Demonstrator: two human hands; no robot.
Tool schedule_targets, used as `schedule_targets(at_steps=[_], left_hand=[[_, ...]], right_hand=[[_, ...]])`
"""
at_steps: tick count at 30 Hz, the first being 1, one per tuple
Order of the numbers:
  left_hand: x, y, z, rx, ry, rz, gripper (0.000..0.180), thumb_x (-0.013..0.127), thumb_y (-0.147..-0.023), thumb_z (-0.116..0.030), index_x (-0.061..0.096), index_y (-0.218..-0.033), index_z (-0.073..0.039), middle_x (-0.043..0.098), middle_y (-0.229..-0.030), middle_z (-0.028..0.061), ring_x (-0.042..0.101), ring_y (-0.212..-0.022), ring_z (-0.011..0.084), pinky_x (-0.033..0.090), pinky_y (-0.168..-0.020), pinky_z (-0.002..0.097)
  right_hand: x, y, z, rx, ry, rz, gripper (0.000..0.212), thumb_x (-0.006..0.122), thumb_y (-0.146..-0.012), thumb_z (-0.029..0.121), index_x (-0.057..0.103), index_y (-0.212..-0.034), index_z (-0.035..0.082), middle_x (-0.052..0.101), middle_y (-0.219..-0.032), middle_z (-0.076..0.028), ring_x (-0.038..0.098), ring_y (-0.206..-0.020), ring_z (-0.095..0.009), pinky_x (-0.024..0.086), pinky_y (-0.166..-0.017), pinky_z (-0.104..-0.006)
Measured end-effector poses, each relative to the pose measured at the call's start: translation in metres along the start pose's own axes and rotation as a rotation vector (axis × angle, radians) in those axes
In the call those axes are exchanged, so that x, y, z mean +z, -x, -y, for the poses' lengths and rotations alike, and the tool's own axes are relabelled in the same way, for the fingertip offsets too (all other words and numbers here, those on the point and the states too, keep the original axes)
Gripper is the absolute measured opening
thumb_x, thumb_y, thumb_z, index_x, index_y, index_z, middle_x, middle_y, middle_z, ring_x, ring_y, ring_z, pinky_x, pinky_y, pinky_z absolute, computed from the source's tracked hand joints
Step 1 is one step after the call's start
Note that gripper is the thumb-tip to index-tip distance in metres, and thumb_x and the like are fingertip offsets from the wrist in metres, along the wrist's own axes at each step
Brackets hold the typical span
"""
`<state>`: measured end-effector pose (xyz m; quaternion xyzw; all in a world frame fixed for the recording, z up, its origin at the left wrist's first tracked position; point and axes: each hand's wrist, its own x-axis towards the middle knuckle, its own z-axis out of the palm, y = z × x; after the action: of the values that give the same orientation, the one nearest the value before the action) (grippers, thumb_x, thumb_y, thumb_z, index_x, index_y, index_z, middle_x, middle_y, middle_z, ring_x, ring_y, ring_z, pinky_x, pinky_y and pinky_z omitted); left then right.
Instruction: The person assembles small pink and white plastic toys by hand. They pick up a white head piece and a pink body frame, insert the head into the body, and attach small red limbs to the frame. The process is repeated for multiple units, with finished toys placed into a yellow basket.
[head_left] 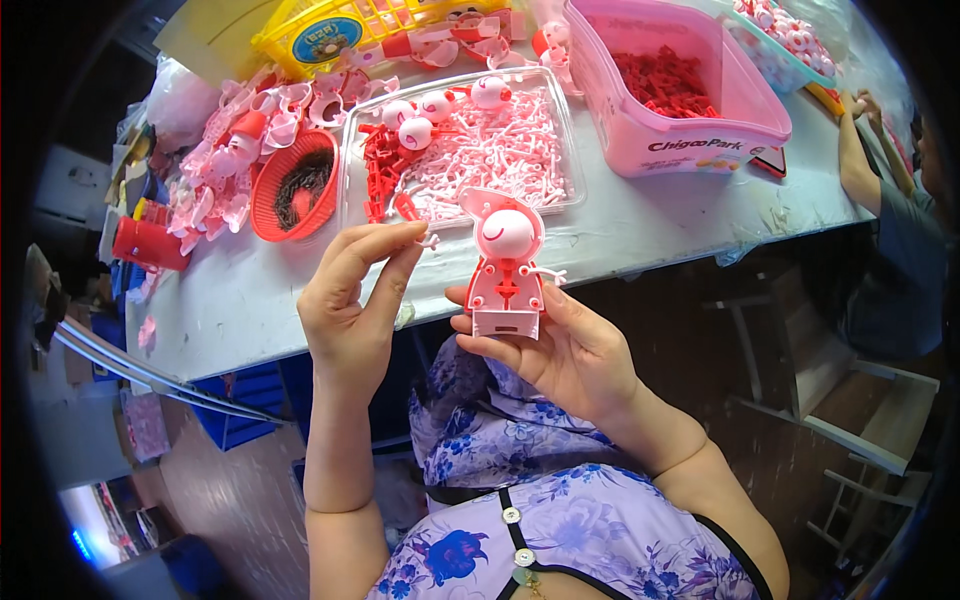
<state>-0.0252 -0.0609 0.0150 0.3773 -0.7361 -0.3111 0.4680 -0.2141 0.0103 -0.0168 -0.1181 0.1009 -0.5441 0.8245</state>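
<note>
Upright in my right hand [585,350] is a pink toy figure [506,292], an opened half-shell with its inside facing me, gripped between thumb and fingers. A round pink head with a curved line sits in its upper part, and a red inner piece runs down the body. From its right side sticks a thin pale-pink arm [548,275]. My left hand [350,285] pinches a small pale-pink arm piece [430,241] between thumb and forefinger, just left of the figure and apart from it.
Behind my hands lies a transparent tray [572,165] of small pink and red parts and round heads. Left of it stand a red basket [262,205] of dark small parts and a heap of pink shells [215,175]. A pink bin [690,150] and another person's arm [858,160] are right.
</note>
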Motion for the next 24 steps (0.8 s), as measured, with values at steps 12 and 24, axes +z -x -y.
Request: schedule_targets(at_steps=[12,24], left_hand=[[0.001,-0.004,-0.023,-0.355,0.373,0.174,0.019,0.065,-0.085,0.005,0.065,-0.104,0.004,0.066,-0.094,0.0091,0.066,-0.089,0.0149,0.053,-0.08,0.0265],[0.001,-0.011,-0.014,-0.406,0.44,0.249,0.014,0.064,-0.075,0.011,0.063,-0.087,0.003,0.067,-0.087,0.0088,0.067,-0.083,0.0146,0.054,-0.08,0.0285]], right_hand=[[-0.002,0.002,0.0,0.008,-0.017,-0.012,0.043,0.031,-0.104,0.026,0.033,-0.136,-0.003,0.046,-0.134,-0.023,0.047,-0.126,-0.037,0.038,-0.109,-0.0461],[-0.001,0.002,-0.006,0.012,0.04,-0.008,0.047,0.034,-0.104,0.027,0.03,-0.139,-0.004,0.044,-0.135,-0.021,0.046,-0.126,-0.034,0.037,-0.11,-0.0459]])
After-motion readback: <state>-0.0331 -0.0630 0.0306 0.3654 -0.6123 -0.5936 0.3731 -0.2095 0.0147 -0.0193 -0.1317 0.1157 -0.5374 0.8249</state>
